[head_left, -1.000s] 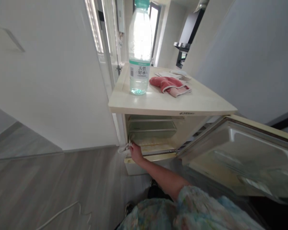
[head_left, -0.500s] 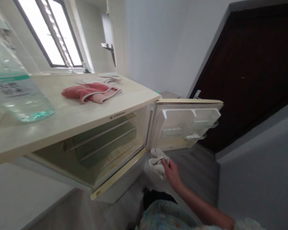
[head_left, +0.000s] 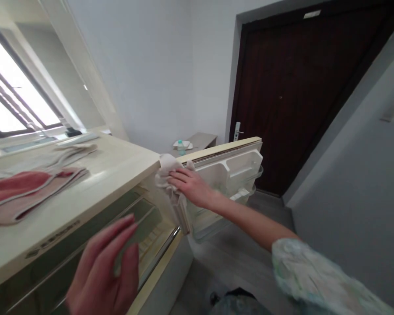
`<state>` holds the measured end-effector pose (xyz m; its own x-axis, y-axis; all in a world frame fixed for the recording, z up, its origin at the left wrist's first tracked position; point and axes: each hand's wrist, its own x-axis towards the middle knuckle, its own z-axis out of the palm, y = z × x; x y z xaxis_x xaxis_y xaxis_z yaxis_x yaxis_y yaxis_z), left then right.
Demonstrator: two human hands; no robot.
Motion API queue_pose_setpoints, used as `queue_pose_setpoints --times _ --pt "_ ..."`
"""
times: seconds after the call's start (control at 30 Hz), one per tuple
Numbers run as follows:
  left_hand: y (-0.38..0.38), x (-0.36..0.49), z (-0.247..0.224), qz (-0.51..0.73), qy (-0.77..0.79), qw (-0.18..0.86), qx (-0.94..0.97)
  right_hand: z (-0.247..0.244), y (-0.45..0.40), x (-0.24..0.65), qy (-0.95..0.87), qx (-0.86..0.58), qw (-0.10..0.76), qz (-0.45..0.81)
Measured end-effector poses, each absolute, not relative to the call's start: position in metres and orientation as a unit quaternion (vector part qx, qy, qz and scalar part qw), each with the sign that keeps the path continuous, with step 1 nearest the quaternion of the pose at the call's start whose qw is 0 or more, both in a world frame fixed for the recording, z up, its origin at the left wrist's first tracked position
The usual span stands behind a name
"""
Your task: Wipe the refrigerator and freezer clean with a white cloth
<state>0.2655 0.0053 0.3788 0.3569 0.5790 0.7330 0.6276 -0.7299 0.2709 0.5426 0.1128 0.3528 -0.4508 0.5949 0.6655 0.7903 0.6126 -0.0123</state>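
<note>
My right hand point(head_left: 193, 186) presses a crumpled whitish cloth point(head_left: 167, 168) against the hinge-side top corner of the open fridge door point(head_left: 219, 151). Part of the cloth hangs down over the door's inner edge. In the foreground my left hand point(head_left: 107, 267) hovers before the fridge opening, empty, with its thumb apart from the fingers; it is slightly blurred. Behind it lies the fridge interior point(head_left: 151, 221), with wire or glass shelves partly hidden by the hand. Clear bins point(head_left: 239, 194) line the inside of the door.
A red and pink towel point(head_left: 36, 188) and a pale cloth point(head_left: 72, 153) lie on the fridge top point(head_left: 124, 162). Behind the door stands a low table point(head_left: 202, 140) with a bottle point(head_left: 181, 148). A dark brown room door point(head_left: 282, 100) is at the back right.
My right hand has lifted the cloth from below the fridge door to its upper hinge corner. My left hand has come into view. The camera has turned right.
</note>
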Motion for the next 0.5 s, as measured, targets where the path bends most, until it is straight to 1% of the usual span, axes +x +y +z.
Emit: queue_pose_setpoints --times 0.03,0.1,0.17,0.23,0.3,0.37,0.43,0.5 --pt "0.034 0.291 0.393 -0.487 -0.347 0.055 -0.800 0.352 0.125 0.542 -0.847 -0.405 0.300 -0.170" --pt "0.095 0.341 0.421 -0.471 -0.343 0.043 -0.812 0.356 0.141 0.543 -0.856 -0.396 0.264 -0.203" --pt "0.150 0.385 0.442 -0.389 -0.400 0.007 -0.829 0.365 0.145 0.549 -0.860 -0.395 0.238 -0.218" --pt "0.189 0.418 0.451 -0.236 -0.428 0.005 -0.872 0.376 0.143 0.568 -0.859 -0.409 0.219 -0.217" --pt "0.208 0.439 0.449 -0.088 -0.416 0.041 -0.904 0.384 0.137 0.603 -0.849 -0.439 0.209 -0.208" --pt "0.214 0.450 0.442 -0.016 -0.409 0.063 -0.910 0.388 0.131 0.647 -0.827 -0.483 0.205 -0.200" --pt "0.213 0.455 0.433 -0.020 -0.430 0.053 -0.901 0.390 0.126 0.683 -0.796 -0.533 0.203 -0.203" --pt "0.212 0.456 0.426 -0.052 -0.457 0.037 -0.887 0.388 0.123 0.698 -0.775 -0.560 0.201 -0.212"
